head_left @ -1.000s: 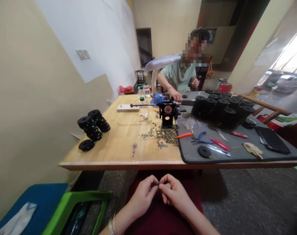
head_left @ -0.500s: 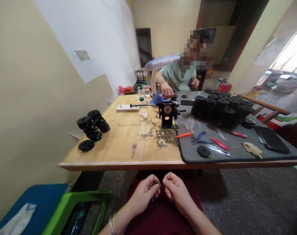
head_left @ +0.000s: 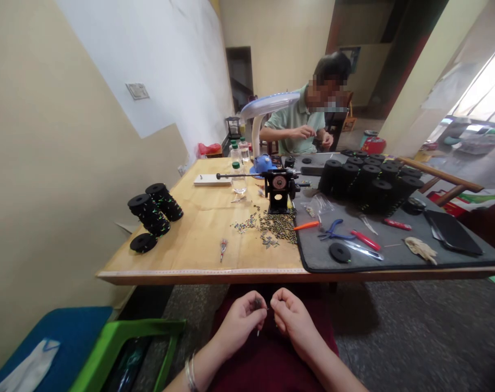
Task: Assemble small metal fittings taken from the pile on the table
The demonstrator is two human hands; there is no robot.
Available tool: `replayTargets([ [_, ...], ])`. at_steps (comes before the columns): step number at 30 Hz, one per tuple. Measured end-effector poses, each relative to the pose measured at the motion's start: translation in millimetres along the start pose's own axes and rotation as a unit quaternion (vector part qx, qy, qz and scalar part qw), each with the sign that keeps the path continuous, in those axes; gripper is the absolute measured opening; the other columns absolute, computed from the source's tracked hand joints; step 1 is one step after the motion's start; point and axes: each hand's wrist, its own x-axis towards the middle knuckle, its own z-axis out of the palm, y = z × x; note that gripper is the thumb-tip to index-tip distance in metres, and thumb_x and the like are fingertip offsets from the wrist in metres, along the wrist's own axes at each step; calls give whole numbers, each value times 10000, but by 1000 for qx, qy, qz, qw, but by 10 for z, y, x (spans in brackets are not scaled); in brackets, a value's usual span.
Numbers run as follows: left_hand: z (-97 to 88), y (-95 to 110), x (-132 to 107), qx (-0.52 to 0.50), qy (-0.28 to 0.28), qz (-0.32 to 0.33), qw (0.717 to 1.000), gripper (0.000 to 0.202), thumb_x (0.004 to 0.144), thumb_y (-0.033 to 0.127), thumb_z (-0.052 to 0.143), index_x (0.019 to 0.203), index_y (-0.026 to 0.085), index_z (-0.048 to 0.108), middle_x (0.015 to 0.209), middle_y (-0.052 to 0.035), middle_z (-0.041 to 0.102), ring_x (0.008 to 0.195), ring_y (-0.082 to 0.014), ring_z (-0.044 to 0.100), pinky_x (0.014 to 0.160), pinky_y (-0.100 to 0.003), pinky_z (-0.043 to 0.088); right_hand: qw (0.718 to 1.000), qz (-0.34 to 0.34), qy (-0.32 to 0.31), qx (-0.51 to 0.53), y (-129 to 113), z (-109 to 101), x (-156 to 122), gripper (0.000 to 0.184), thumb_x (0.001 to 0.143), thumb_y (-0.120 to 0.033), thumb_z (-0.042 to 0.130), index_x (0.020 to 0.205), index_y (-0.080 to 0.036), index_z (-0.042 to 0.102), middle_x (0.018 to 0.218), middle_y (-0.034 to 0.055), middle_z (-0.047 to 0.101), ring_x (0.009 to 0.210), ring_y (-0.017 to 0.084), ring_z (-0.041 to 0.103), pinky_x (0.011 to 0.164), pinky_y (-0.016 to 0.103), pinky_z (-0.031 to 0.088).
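My hands rest low over my dark red lap (head_left: pixel 272 370), below the table edge. My left hand (head_left: pixel 240 321) pinches a small dark item (head_left: pixel 258 304), and a thin pale pin-like piece (head_left: pixel 258 331) points down from it. Its exact shape is too small to tell. My right hand (head_left: pixel 291 320) stands just to the right, with its fingers curled and nothing visible in them. A narrow gap separates the two hands.
Ahead stands a wooden table (head_left: pixel 198 234) with a small black winding device (head_left: pixel 279 188) and scattered small parts (head_left: pixel 272 228). Black spools (head_left: pixel 365 182) crowd a grey mat (head_left: pixel 398 253), beside pliers (head_left: pixel 333 234). A co-worker (head_left: pixel 296 122) sits beyond. A green frame (head_left: pixel 125 332) is at lower left.
My right hand has drawn away from my left, opening a gap between the fingertips. The thin piece now shows below my left fingers. The co-worker's hands have risen from the table to chest height.
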Motion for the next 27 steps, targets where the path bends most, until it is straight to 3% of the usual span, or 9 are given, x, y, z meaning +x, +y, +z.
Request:
replayTargets([
  [5, -18, -9, -3, 89, 44, 43, 994, 19, 681, 142, 535, 686, 159, 538, 614, 30, 514, 586, -107, 450, 581, -229, 377, 999, -5, -15, -34, -22, 18, -16, 420, 757, -570, 613, 751, -194, 424, 409, -111, 377, 369, 52, 228, 400, 200, 128],
  [12, -22, 43, -32, 179, 74, 40, 980, 157, 739, 274, 600, 696, 129, 642, 555, 34, 488, 541, -103, 363, 531, -231, 296, 998, 19, -27, -46, -5, -8, 13, 438, 748, -602, 591, 762, -195, 431, 440, -93, 421, 384, 56, 244, 406, 200, 147],
  [19, -83, 37, -17, 54, 66, 57, 995, 154, 776, 304, 617, 834, 163, 645, 765, -12, 615, 704, -140, 518, 661, -234, 401, 995, 27, -50, -86, -33, 13, 5, 279, 698, -413, 612, 682, -183, 456, 466, -97, 363, 408, 53, 261, 410, 198, 166],
  [27, -91, 10, 33, 0, 119, 45, 992, 192, 760, 342, 623, 835, 166, 620, 614, 46, 470, 535, -91, 381, 495, -201, 298, 996, 4, -20, -86, -22, 17, 9, 84, 591, -286, 448, 595, -206, 421, 380, -103, 360, 345, 54, 281, 382, 185, 187],
])
